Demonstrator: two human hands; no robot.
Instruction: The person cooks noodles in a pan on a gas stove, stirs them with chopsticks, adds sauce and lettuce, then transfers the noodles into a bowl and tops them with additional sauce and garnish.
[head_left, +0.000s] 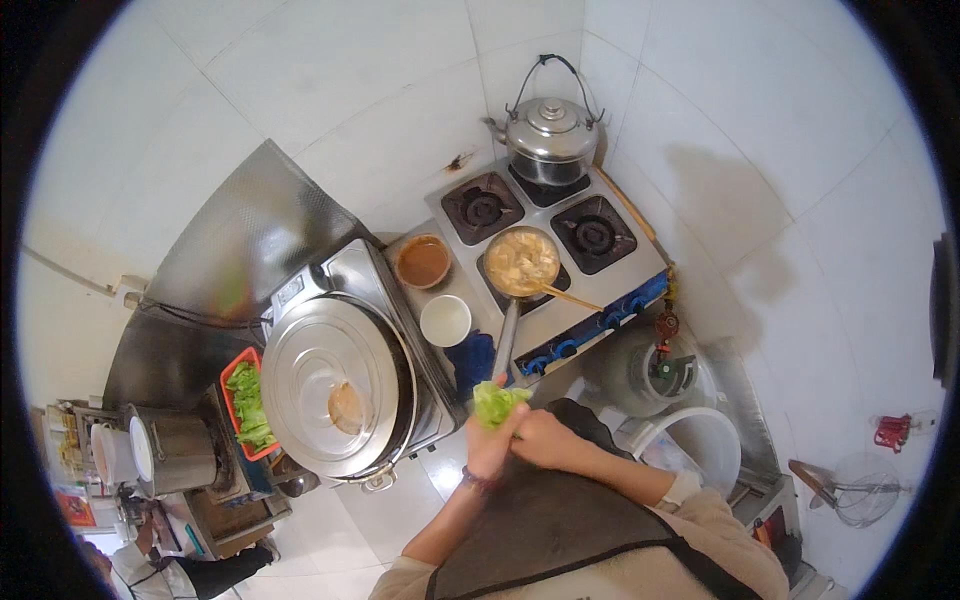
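Note:
In front of my apron, a bunch of green lettuce leaves (496, 405) is held between my two hands. My left hand (486, 444) grips it from the left, with a bracelet at the wrist. Pressed close against it, my right hand (551, 441) has its fingers curled around the lower part of the bunch, which they mostly hide. Just beyond them, the handle (509, 334) of a small pan (495, 289) points toward me. Pieces of food in broth (523, 259) fill the pan, and wooden chopsticks (574, 298) lean over its rim.
The pan sits on a gas stove (517, 169) with a metal kettle (553, 139) behind. Left are a bowl of brown sauce (422, 261), a white bowl (445, 321), a lidded round cooker (300, 337) and a lettuce basket (225, 375). A gas cylinder (630, 379) and white bucket (724, 442) stand right.

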